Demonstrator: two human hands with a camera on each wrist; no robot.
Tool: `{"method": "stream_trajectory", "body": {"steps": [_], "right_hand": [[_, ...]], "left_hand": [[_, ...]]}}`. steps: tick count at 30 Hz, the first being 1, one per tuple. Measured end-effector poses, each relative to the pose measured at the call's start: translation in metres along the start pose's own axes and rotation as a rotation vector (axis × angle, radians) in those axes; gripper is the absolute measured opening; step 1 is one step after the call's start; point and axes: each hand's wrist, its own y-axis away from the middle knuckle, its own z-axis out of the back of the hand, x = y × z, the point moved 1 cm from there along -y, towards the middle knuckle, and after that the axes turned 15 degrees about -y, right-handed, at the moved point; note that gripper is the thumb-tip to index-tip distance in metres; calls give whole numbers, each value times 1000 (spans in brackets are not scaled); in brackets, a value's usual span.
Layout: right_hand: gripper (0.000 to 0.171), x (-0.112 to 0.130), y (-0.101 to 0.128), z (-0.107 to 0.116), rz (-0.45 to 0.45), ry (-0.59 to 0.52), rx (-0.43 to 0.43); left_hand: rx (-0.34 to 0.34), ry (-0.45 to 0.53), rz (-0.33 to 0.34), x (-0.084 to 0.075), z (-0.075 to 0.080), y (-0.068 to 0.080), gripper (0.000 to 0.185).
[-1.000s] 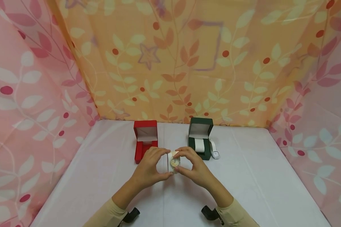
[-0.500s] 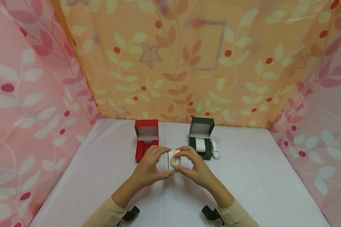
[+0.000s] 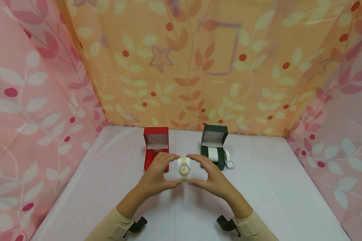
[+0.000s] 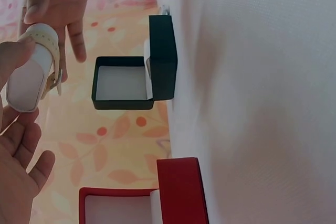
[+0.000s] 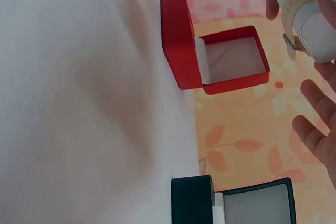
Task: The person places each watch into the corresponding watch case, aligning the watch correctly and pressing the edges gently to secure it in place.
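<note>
Wristwatch (image 3: 184, 169): round pale-yellow dial, left of green watch box (image 3: 216, 129)
Strap (image 5: 290, 12): cream, around white cushion (image 4: 26, 85)
My left hand (image 3: 154, 174), right hand (image 3: 215, 177): both pinching cushion

1. Held watch (image 3: 184, 169): metal-looking case; smooth, leather-like strap (image 5: 289, 17) with a metallic buckle (image 5: 288, 41).
2. Cushion (image 4: 29, 85) inside that strap: smooth, matt, apparently padded.
3. Red box (image 3: 156, 135), at 10 o'clock from the held watch: smooth, faintly sheened covering; flat, matt lid lining.
4. Green box (image 3: 215, 129), at 2 o'clock: smooth, low-sheen covering; matt, pale lining.
5. Second watch (image 3: 230, 163), at 3 o'clock: smooth pale strap, metal-looking case.
6. Table (image 3: 268, 190): matt white cloth, finely woven.
7. Backdrop (image 3: 184, 67), at 12 o'clock: printed cloth, slightly glossy along creases.
8. Sleeves (image 3: 111, 226): matt cloth.
9. Wrist mounts (image 3: 137, 225): black, plastic-looking.
</note>
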Motion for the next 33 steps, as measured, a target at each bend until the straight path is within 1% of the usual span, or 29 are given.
{"method": "stream_trajectory", "body": {"steps": [6, 13, 22, 30, 33], "right_hand": [[84, -2, 0, 3, 3, 32, 9], [83, -5, 3, 2, 22, 82, -13], [80, -6, 5, 2, 42, 113, -35], [81, -4, 2, 2, 66, 103, -62], [81, -2, 0, 2, 72, 98, -77]], "left_hand": [[-8, 8, -2, 0, 0, 1, 81], [-12, 11, 7, 0, -2, 4, 83], [-24, -1, -6, 0, -3, 5, 86], [-32, 0, -5, -1, 0, 2, 87], [-48, -7, -10, -1, 1, 0, 88]]}}
